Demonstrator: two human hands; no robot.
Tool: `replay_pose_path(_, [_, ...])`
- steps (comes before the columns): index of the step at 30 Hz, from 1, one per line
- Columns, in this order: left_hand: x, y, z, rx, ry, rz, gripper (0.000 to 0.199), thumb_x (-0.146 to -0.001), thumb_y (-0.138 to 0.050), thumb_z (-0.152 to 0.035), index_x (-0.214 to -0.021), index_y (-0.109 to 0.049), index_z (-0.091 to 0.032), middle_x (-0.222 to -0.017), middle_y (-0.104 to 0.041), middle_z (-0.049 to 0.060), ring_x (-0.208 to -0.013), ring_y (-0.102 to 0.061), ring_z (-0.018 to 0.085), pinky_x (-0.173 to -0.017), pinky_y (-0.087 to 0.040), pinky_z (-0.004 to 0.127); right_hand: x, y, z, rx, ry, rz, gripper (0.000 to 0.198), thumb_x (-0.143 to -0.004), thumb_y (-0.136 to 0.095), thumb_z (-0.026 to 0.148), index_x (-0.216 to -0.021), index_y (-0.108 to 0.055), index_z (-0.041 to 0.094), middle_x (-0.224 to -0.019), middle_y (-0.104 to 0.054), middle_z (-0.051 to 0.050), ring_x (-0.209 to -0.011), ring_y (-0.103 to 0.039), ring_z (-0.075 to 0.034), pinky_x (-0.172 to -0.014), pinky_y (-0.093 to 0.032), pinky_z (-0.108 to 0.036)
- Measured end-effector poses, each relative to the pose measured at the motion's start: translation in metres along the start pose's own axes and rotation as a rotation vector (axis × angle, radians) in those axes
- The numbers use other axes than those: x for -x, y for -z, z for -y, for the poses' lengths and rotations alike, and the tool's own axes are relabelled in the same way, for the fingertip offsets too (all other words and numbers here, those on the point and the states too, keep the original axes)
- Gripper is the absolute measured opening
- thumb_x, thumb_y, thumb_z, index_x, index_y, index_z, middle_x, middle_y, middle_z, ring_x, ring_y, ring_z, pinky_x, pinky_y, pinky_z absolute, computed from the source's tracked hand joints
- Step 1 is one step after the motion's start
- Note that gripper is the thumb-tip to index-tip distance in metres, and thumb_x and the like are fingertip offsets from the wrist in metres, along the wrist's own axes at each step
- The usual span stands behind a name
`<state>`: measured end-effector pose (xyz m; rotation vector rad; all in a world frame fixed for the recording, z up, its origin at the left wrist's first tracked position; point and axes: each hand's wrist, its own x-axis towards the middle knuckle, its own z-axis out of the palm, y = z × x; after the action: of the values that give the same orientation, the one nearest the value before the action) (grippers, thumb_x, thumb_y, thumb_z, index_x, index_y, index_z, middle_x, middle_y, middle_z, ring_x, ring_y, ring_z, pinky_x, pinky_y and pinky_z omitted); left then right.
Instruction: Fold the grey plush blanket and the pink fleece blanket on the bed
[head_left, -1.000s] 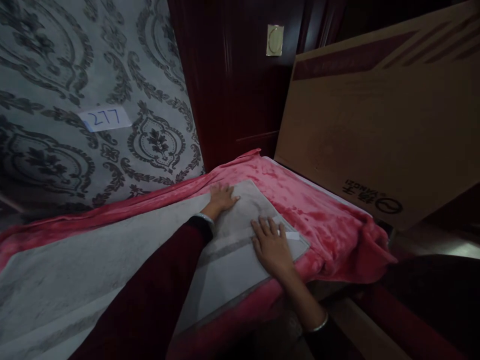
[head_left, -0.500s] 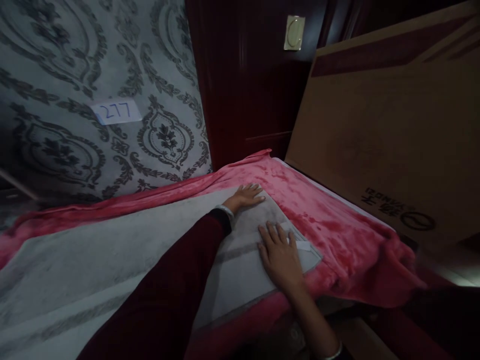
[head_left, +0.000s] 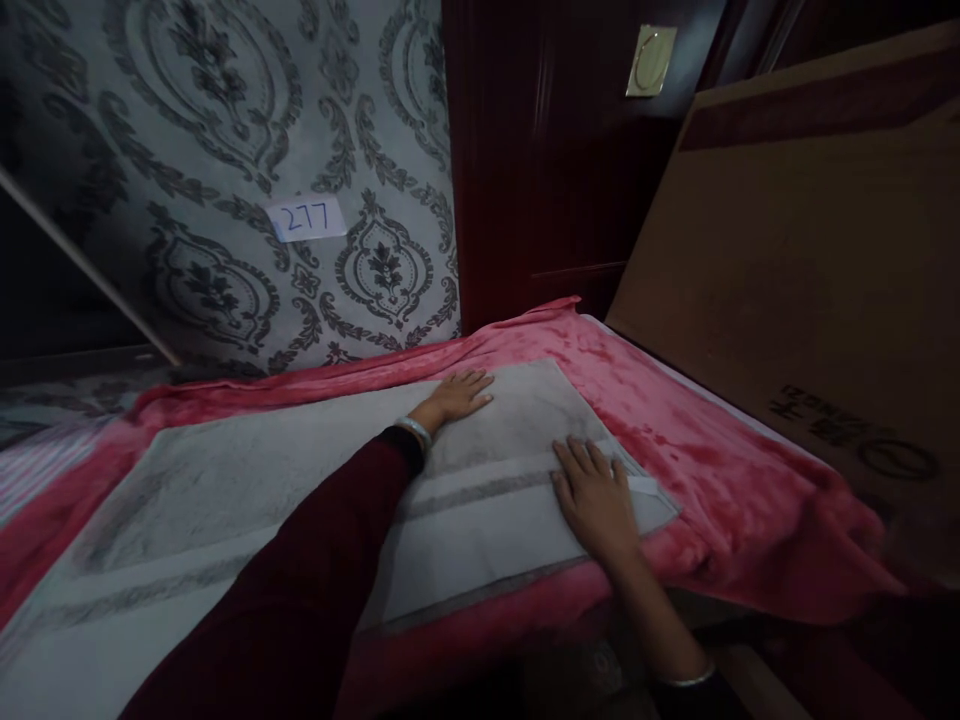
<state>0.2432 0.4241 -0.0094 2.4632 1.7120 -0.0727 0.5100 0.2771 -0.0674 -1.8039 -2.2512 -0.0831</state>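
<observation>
A long, flat grey-and-white cloth panel [head_left: 480, 560] with pale and grey stripes lies spread over a pink plush blanket [head_left: 630, 390]. My left hand [head_left: 459, 396], with a bracelet at the wrist, rests flat near the panel's far edge, fingers extended to the right. Nearer the panel's right end, my right hand [head_left: 597, 498] lies palm down, its fingers spread. Just beyond its fingertips, a short white strip [head_left: 643, 485] sits by the right edge. Neither hand grips anything. My left sleeve hides part of the panel.
Patterned wallpaper [head_left: 382, 265] with a paper label [head_left: 309, 218] reading 277 stands behind. Right of it is a dark red wooden panel [head_left: 525, 160] with a gold-coloured plate [head_left: 650, 62]. A large cardboard box [head_left: 795, 260] leans along the right side.
My left hand has slid left along the far edge, away from the panel's far right corner. My right hand keeps about the same place on the panel. The view has turned left.
</observation>
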Motion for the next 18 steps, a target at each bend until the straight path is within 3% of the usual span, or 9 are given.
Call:
replay_pose_path(3, [0.015,0.001,-0.007,-0.018,0.029,-0.013,0.066,-0.106,-0.03,-0.055,-0.164,-0.031,-0.023,-0.173,-0.021,0.012,-0.161,-0.017,0.03,-0.128,-0.006,0.061,0.001,0.0,-0.001,0.036,0.01,-0.001,0.055,-0.106,-0.031,0.034,-0.156,-0.05,0.021,-0.163,-0.046,-0.008,-0.15,-0.038,-0.033,-0.119,-0.031,-0.058])
replay_pose_path(5, [0.039,-0.007,-0.006,0.001,-0.048,-0.025,0.067,-0.105,-0.029,-0.058,-0.163,-0.033,-0.024,-0.173,-0.022,0.012,-0.161,-0.018,0.03,-0.128,-0.009,0.06,0.002,-0.002,-0.002,0.055,0.016,-0.016,0.055,-0.107,-0.03,0.034,-0.156,-0.05,0.021,-0.162,-0.047,-0.008,-0.15,-0.039,-0.032,-0.119,-0.032,-0.058])
replay_pose_path(7, [0.068,-0.018,0.004,0.03,-0.187,-0.017,0.068,-0.104,-0.032,-0.062,-0.164,-0.032,-0.029,-0.173,-0.023,0.009,-0.161,-0.018,0.028,-0.129,-0.01,0.058,0.002,-0.005,-0.004,0.068,0.017,-0.03,0.055,-0.107,-0.028,0.034,-0.155,-0.051,0.021,-0.161,-0.048,-0.009,-0.149,-0.04,-0.031,-0.118,-0.033,-0.058])
replay_pose_path(9, [0.097,-0.026,0.025,0.032,-0.224,-0.033,0.067,-0.104,-0.034,-0.062,-0.164,-0.031,-0.034,-0.173,-0.024,0.006,-0.161,-0.019,0.027,-0.13,-0.01,0.055,0.002,-0.006,-0.005,0.076,0.017,-0.028,0.055,-0.107,-0.027,0.035,-0.155,-0.051,0.022,-0.161,-0.048,-0.009,-0.149,-0.04,-0.031,-0.118,-0.034,-0.058])
replay_pose_path(15, [0.142,-0.017,0.102,-0.066,0.314,-0.13,0.062,-0.107,-0.03,-0.051,-0.164,-0.034,-0.027,-0.171,-0.03,0.011,-0.158,-0.027,0.03,-0.128,-0.013,0.058,0.001,-0.005,-0.003,0.085,0.011,-0.015,0.055,-0.107,-0.027,0.035,-0.155,-0.052,0.021,-0.162,-0.047,-0.009,-0.149,-0.042,-0.031,-0.118,-0.035,-0.057])
replay_pose_path(18, [0.16,-0.012,0.115,-0.089,0.373,-0.173,0.062,-0.106,-0.032,-0.051,-0.162,-0.037,-0.026,-0.17,-0.031,0.011,-0.159,-0.026,0.033,-0.128,-0.012,0.062,0.002,-0.005,-0.003,0.103,0.014,-0.019,0.056,-0.107,-0.026,0.035,-0.154,-0.052,0.021,-0.161,-0.048,-0.009,-0.148,-0.043,-0.031,-0.117,-0.037,-0.057])
